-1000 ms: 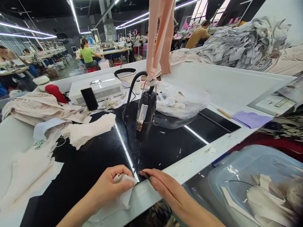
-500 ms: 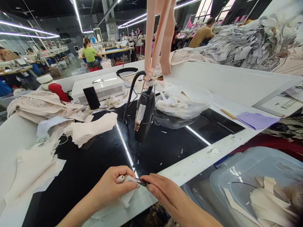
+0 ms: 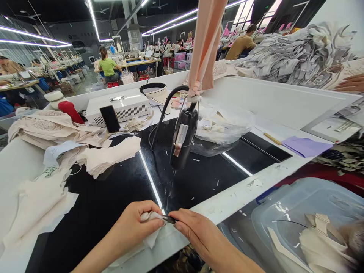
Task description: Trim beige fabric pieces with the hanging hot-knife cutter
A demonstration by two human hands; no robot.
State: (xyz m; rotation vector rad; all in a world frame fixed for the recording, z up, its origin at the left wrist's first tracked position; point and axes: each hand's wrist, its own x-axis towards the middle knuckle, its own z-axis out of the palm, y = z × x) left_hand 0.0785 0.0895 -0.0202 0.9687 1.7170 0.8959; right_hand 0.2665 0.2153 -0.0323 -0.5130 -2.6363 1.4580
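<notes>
My left hand (image 3: 139, 223) is closed on a folded piece of pale cream fabric (image 3: 150, 239), pinched between thumb and fingers at the table's front edge. Its loose end hangs below the hand. My right hand (image 3: 200, 232) is closed around a small dark metal tool with a narrow tip (image 3: 170, 219); most of the tool is hidden in the fingers, so its exact kind is unclear. The tip meets the fabric edge by my left thumb. Beyond both hands, a black hand-held device (image 3: 184, 140) with a cable hangs from a knotted pink fabric strip (image 3: 206, 49).
Cream fabric pieces are stacked (image 3: 110, 155) on the black tabletop (image 3: 113, 197). Behind stand a phone (image 3: 110, 118) and a white metal box (image 3: 118, 104). A plastic bag (image 3: 227, 127) lies right of the device. A translucent bin (image 3: 284, 201) holds scraps. Another person's hand (image 3: 352, 83) touches fabric far right.
The hanging black device and its pink strip have swung to the right. Another person's hand has appeared at the right edge. My hands have barely moved.
</notes>
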